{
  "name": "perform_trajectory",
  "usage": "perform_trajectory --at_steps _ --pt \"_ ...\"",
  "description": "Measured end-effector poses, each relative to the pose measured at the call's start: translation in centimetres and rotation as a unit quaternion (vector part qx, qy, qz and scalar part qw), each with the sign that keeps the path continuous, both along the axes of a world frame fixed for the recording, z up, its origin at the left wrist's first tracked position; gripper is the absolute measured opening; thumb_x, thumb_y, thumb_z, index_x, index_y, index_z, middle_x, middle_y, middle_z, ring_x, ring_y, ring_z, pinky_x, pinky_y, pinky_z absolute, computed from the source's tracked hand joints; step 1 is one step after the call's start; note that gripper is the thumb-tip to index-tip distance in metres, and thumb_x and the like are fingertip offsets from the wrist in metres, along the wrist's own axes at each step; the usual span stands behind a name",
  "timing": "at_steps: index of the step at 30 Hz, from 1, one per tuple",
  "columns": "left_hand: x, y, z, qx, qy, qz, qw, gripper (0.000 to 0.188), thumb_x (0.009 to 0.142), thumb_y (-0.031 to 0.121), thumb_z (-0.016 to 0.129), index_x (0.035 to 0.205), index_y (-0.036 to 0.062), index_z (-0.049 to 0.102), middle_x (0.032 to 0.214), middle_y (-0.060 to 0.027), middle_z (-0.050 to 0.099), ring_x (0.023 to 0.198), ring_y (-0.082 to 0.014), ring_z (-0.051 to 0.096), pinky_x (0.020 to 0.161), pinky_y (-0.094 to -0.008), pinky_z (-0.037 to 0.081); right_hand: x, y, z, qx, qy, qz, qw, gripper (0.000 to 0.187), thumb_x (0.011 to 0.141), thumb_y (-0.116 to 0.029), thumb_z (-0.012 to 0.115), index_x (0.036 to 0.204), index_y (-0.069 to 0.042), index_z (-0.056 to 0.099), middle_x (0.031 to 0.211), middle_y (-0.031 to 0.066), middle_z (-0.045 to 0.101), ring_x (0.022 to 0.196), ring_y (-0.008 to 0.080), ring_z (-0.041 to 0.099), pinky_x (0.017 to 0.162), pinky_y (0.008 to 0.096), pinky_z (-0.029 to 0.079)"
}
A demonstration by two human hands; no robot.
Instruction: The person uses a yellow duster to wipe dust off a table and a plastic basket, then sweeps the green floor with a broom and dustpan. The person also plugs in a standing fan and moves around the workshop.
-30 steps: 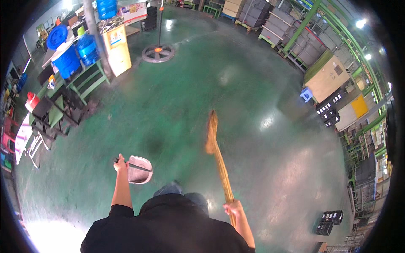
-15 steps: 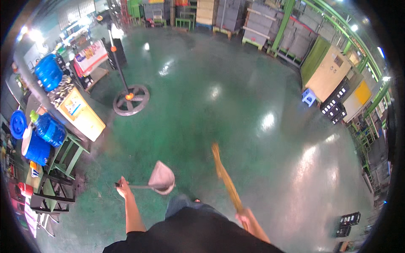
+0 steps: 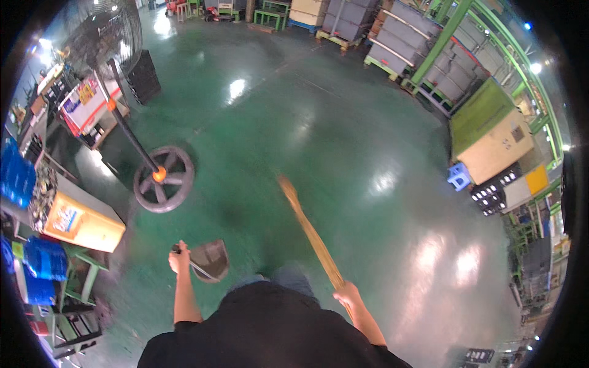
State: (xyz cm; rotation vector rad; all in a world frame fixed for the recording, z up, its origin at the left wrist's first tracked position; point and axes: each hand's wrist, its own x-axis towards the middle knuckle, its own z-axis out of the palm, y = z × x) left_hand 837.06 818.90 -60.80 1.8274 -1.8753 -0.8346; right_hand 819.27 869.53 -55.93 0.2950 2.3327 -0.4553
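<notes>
Broom (image 3: 313, 235): rough, fibrous, straw-like. Dustpan (image 3: 211, 260): smooth, dull; metal or plastic, can't tell. Floor (image 3: 245, 153): smooth, glossy, coated-looking. Shirt (image 3: 264, 331): matt cloth. Low stool (image 3: 459, 176): plastic. Fan cage (image 3: 126, 37): thin metal wire.

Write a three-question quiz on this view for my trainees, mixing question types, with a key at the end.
1. What is the left hand holding?
2. True or false: the right hand is empty.
3. Fill in the blank: the small stool at the right of the picture is coloured ____.

Key: 1. A dustpan. 2. False; it grips a broom. 3. Blue.
</notes>
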Motion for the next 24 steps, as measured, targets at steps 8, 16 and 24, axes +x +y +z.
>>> perform_trajectory --at_steps 8,16,24 --pt "-28.7 -21.3 0.4 -0.001 -0.130 0.039 0.991 0.061 0.079 0.058 0.048 0.059 0.0023 0.065 0.062 -0.0106 0.064 0.070 -0.0300 0.064 0.070 -0.0414 0.048 -27.5 -14.9 -2.9 0.017 -0.080 0.080 0.993 0.022 0.067 -0.021 0.065 0.078 -0.003 0.059 0.065 0.0131 0.059 0.061 0.0250 0.059 0.052 0.0377 0.045" --pt "-48.7 -39.5 0.2 -0.043 0.040 0.091 0.994 0.045 0.083 0.045 0.056 0.067 0.0029 0.065 0.059 -0.0084 0.063 0.056 -0.0185 0.060 0.057 -0.0351 0.046 -74.5 -51.5 -5.4 -0.009 -0.027 0.210 0.977 0.035 0.062 -0.021 0.071 0.089 -0.005 0.058 0.071 0.0131 0.063 0.064 0.0264 0.063 0.060 0.0387 0.049" --pt "-74.7 -67.0 -4.5 0.022 -0.014 0.180 0.983 0.051 0.080 0.050 0.057 0.064 0.0013 0.064 0.058 -0.0077 0.063 0.052 -0.0183 0.060 0.054 -0.0329 0.048 -104.4 -82.6 -3.3 -0.104 0.078 0.282 0.950 0.037 0.062 -0.014 0.070 0.092 -0.002 0.052 0.068 0.0125 0.061 0.055 0.0202 0.061 0.053 0.0342 0.048"
